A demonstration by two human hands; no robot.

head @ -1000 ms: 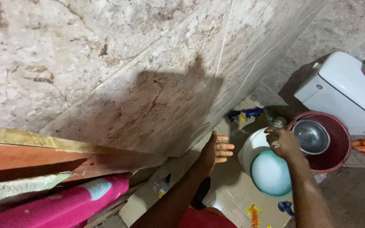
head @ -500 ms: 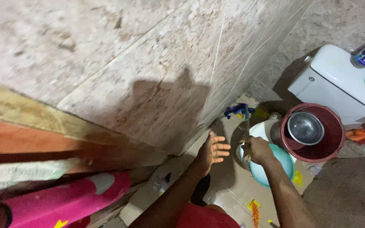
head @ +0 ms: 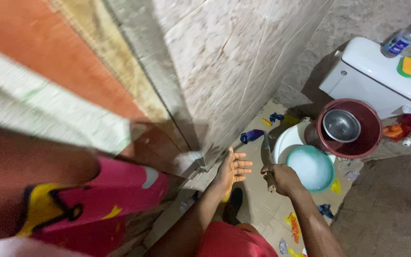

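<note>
The right hand (head: 281, 178) is closed around a knife (head: 267, 157), blade up; the left hand (head: 231, 169) is spread flat and empty against the wall (head: 224, 71). A slip could swing the blade into those fingers, which sit just beside it.

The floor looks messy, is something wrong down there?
Yes. Torn coloured scraps lie scattered over the cardboard floor covering around the left hand and right hand, which grips a knife.

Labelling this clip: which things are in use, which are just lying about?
In use: right hand gripping a trowel; left hand open, flat against the tiled wall.
Lying about: teal basin, maroon bucket holding a steel bowl, toilet tank, bottle.
</note>
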